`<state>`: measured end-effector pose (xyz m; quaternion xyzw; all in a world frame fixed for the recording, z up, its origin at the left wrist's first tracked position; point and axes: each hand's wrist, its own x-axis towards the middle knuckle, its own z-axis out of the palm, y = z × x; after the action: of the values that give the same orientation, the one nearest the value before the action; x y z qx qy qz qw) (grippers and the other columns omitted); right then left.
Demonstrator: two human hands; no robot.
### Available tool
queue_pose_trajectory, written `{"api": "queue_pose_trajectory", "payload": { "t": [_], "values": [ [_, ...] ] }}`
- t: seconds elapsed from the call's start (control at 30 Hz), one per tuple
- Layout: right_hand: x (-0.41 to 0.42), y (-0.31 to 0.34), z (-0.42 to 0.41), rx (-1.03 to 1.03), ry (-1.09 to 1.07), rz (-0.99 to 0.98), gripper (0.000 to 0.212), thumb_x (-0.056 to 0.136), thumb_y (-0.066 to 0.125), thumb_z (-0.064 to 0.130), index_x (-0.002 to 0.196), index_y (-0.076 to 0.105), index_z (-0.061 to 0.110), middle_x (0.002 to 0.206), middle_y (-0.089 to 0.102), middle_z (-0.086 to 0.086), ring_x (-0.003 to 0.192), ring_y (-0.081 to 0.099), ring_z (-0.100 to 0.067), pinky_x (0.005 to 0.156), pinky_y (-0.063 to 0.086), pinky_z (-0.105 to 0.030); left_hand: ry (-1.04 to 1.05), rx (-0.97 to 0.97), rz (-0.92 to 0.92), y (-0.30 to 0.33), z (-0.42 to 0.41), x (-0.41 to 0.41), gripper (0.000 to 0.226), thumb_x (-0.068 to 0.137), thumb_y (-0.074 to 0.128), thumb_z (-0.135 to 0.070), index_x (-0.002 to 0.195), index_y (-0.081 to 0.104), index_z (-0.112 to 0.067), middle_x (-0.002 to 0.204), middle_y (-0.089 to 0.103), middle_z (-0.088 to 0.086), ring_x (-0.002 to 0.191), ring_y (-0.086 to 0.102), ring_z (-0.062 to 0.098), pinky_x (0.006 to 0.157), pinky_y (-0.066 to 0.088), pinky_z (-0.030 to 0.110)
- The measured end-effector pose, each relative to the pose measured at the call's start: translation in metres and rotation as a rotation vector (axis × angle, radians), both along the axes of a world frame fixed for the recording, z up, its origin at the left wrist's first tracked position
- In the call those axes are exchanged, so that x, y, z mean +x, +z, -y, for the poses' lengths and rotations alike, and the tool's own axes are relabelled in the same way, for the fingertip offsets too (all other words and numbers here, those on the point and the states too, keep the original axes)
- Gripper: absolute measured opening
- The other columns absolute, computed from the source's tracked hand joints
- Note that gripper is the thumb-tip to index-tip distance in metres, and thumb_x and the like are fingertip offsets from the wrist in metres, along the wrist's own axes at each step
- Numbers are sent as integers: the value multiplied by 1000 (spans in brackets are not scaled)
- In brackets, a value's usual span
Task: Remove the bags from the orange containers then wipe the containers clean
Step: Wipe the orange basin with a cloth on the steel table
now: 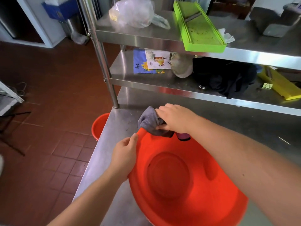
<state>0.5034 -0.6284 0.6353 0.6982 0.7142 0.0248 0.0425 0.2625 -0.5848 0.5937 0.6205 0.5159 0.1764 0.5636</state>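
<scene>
On the steel desk (pixel 114 128), the left hand (pixel 124 156) grips the orange basin (pixel 187 185) at its nine-o'clock rim to steady it, while the right hand's (pixel 175 119) fingers clutch a grey cloth (pixel 149 120) against the twelve-o'clock rim, wiping.

Two orange containers (pixel 179 176) (pixel 99 124), one grey cloth (pixel 150 122), two slicers (pixel 198 26) (pixel 280 84).

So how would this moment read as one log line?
step: wiping | left hand: holds orange container rim | right hand: grips grey cloth at rim
</scene>
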Motion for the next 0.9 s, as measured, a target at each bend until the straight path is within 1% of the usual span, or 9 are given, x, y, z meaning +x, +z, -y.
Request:
{"api": "queue_pose_trajectory", "payload": {
  "t": [0.1,0.17,0.3,0.4,0.5,0.57,0.67,0.77,0.9],
  "values": [
    [17,-4,16,22,-60,36,45,89,54,57,106,52,16,100,57,-3,91,57,-28,71,51,-44,49,-6,-25,2,0,1,49,99,51,-58,79,70,-18,64,66,-7,65,58,12,67,51,36],
    [30,-6,34,10,-176,43,49,92,54,58,114,52,14,106,58,-4,97,58,-28,72,52,-44,67,0,-28,2,1,2,46,99,51,-59,81,73,-23,69,71,-12,71,62,11,72,53,36],
    [59,-15,85,1,-507,-20,54,95,49,61,121,48,14,116,61,-7,107,61,-32,79,54,-46,70,26,-21,1,6,4,55,99,48,-59,77,68,-13,58,55,-9,62,51,15,62,45,34],
    [66,-24,126,3,-705,-60,60,97,41,63,130,39,13,117,66,-15,100,66,-37,68,48,-42,77,61,-28,-3,11,1,55,99,47,-60,70,54,-14,61,43,-8,61,42,17,60,39,35],
    [56,-30,160,107,-805,-105,71,97,46,61,147,18,20,104,72,-19,81,70,-39,55,41,-38,107,92,-45,-7,12,-5,53,98,48,-61,72,58,-16,65,52,-8,63,49,16,62,44,36],
    [52,-32,171,118,-811,-137,70,98,48,57,152,15,25,106,71,-19,84,69,-40,57,41,-38,87,83,-38,-8,12,-6,55,97,48,-60,73,59,-12,63,50,-8,62,47,17,61,43,36],
    [58,-29,170,42,-814,-196,46,99,45,55,132,33,24,112,67,-19,94,65,-43,65,42,-40,70,55,-31,-7,13,-5,57,97,48,-60,70,55,-11,57,42,-10,60,42,17,59,38,35],
    [64,-28,163,13,-786,-203,35,100,44,53,109,38,20,105,66,-17,89,64,-41,64,42,-40,-22,106,-127,-1,7,-6,47,99,43,-58,74,60,-22,69,60,-7,68,56,17,67,45,35],
    [70,-30,158,37,-729,-163,35,101,44,52,108,40,19,100,66,-14,85,64,-39,63,45,-41,-232,297,-270,15,-18,0,28,91,41,-42,87,57,-19,78,63,-2,69,54,15,59,43,32]
  ]
}}
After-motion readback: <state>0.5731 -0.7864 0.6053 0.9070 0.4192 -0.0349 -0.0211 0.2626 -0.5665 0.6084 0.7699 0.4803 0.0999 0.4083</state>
